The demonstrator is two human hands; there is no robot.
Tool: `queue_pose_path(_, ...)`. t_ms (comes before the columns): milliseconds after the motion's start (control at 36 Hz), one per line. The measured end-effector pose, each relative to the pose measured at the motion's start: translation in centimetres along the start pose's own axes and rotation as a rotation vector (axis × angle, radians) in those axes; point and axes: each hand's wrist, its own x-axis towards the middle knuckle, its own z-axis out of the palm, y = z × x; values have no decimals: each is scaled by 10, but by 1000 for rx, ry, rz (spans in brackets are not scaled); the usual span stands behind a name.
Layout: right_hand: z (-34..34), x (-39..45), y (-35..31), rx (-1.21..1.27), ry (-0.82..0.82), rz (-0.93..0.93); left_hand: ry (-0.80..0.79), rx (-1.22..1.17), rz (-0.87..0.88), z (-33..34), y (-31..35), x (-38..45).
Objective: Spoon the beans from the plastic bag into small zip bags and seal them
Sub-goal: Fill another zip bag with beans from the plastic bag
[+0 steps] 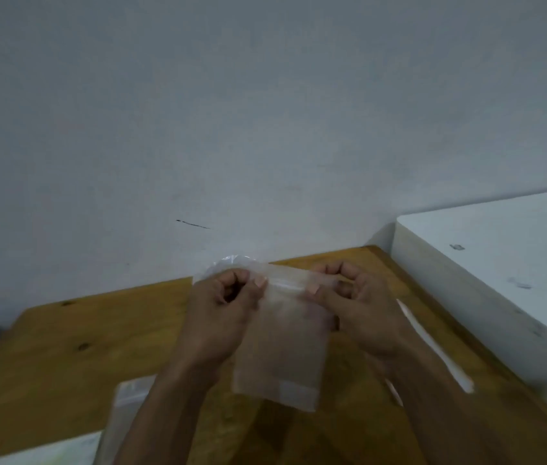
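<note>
Two hands, both in a pinch grip on one small zip bag point(280, 344). Left hand point(220, 317) pinches the bag's top strip at its left end, thumb in front, fingers curled behind. Right hand point(362, 317) pinches the same strip at its right end, fingers likewise curled. Bag hangs upright between them, above the table point(64, 357); clear, contents not discernible through blur. Behind the hands, one crumpled plastic bag point(228, 265) on the table by the wall point(265, 112). One white spoon-like strip point(433, 344) lies on the table just right of the right forearm. One more clear bag point(128, 407) at lower left. One white box point(500, 263) at right.
</note>
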Motion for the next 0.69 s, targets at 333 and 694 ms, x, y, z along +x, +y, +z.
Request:
queue_pose_path(333, 96, 21, 8, -62, -85, -49, 322, 103, -27, -78, 3, -9)
queue_pose_path(694, 131, 19, 20, -198, -314, -168, 412, 159, 1, -88, 9, -18)
